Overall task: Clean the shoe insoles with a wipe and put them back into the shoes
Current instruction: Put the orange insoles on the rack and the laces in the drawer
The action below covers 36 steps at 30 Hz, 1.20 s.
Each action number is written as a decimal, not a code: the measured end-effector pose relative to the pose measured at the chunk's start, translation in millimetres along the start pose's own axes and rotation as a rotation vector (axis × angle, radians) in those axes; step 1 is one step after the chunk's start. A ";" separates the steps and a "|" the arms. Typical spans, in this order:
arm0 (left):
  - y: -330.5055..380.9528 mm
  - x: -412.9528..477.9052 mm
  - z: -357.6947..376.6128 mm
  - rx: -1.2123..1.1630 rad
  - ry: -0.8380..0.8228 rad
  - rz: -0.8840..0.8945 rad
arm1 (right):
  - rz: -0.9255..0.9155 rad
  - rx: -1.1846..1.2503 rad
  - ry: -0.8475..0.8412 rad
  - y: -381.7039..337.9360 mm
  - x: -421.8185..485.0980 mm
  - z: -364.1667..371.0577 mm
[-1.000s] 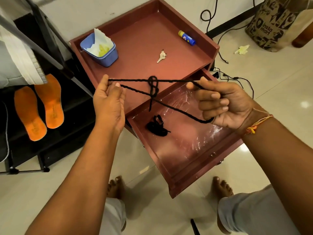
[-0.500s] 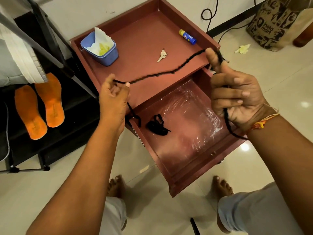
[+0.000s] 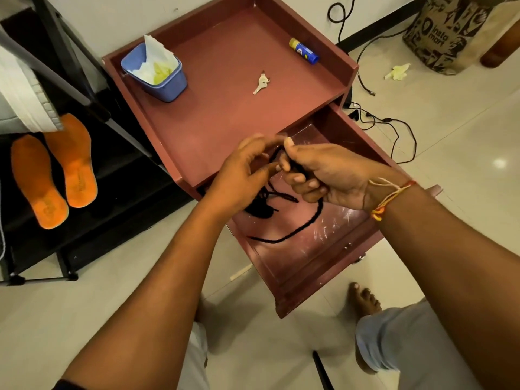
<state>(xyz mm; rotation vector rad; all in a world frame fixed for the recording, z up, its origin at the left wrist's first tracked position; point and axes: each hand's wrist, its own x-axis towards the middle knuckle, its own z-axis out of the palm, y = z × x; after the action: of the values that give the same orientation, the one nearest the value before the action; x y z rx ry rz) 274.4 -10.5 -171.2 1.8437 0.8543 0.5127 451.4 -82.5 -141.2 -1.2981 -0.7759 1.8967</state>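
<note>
Two hands meet above the open drawer (image 3: 323,266). Your right hand (image 3: 323,175) has its fingers curled round a black cord (image 3: 295,235). The cord's free length drops from under that hand and loops across the drawer floor. Your left hand (image 3: 242,175) faces it, thumb and forefinger closed on the same cord where the hands touch. A small black bundle (image 3: 260,208) lies inside the drawer, partly hidden under your left hand.

The orange insoles (image 3: 76,164) lie side by side on a dark shelf (image 3: 118,220), well left of the drawer, neither hand on them.

On the tabletop (image 3: 225,116) behind the drawer:
- Blue tub (image 3: 168,85) holding white wipes (image 3: 153,56), at the left.
- Key (image 3: 261,83), directly behind.
- Blue-and-yellow tube (image 3: 304,50), farthest back.
</note>
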 end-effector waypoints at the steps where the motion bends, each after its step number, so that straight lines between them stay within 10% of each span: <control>1: -3.3 0.3 1.3 -0.012 -0.002 -0.014 | 0.010 -0.023 0.007 1.1 0.8 0.3; 9: -12.0 8.4 -18.7 -0.089 0.700 -0.290 | 0.022 0.044 0.065 -5.3 -6.3 -17.5; 13: -6.9 0.7 -9.6 0.384 0.434 -0.152 | 0.035 0.219 0.004 -5.3 -4.0 -16.3; 18: 3.8 -3.3 11.3 0.199 0.045 0.075 | 0.041 0.195 0.002 -1.0 2.6 -7.3; 24: -13.6 12.7 -10.1 -0.063 0.514 -0.155 | 0.137 0.066 -0.040 -4.2 -6.1 -14.9; 36: -21.5 10.6 -17.6 -0.167 0.752 -0.378 | 0.286 0.139 -0.234 -4.3 -3.8 -5.4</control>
<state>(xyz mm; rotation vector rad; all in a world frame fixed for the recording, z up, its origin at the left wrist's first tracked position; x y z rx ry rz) 262.5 13.6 -183.8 1.2767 1.5642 1.0195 458.4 -82.7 -137.6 -1.1628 -0.5821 2.3186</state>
